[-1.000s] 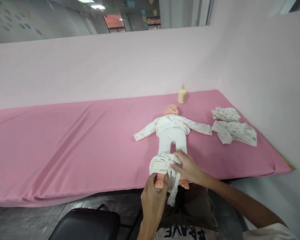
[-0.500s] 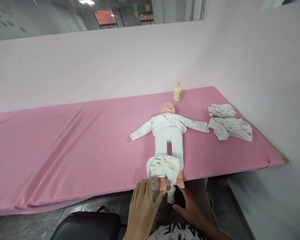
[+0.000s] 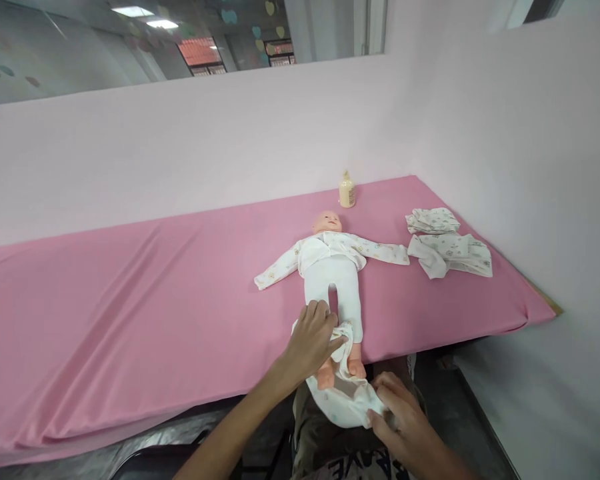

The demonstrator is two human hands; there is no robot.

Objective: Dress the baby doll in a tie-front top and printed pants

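A baby doll (image 3: 333, 273) lies on its back, head away from me, in a white patterned long-sleeved top. Its white lower body shows, and its bare feet reach the table's front edge. White patterned baby pants (image 3: 344, 407) are around its lower legs and hang over that edge, an opening showing by the feet. Over the doll's shin, my left hand (image 3: 313, 337) is closed on the upper part of the pants; its fingertips are partly hidden. My right hand (image 3: 400, 407) pinches the pants' other end, low and to the right of the feet.
Pink cloth covers the table (image 3: 180, 320). A pale yellow pump bottle (image 3: 347, 191) stands behind the doll's head. Two folded white garments, one a patterned bundle (image 3: 433, 221), the other a larger piece (image 3: 453, 253), lie right. A black chair (image 3: 150, 463) is below left.
My left hand has moved up and over the doll's shin and closed on the pants. My right hand has taken their other end and drawn it down and right. The view has shifted slightly.
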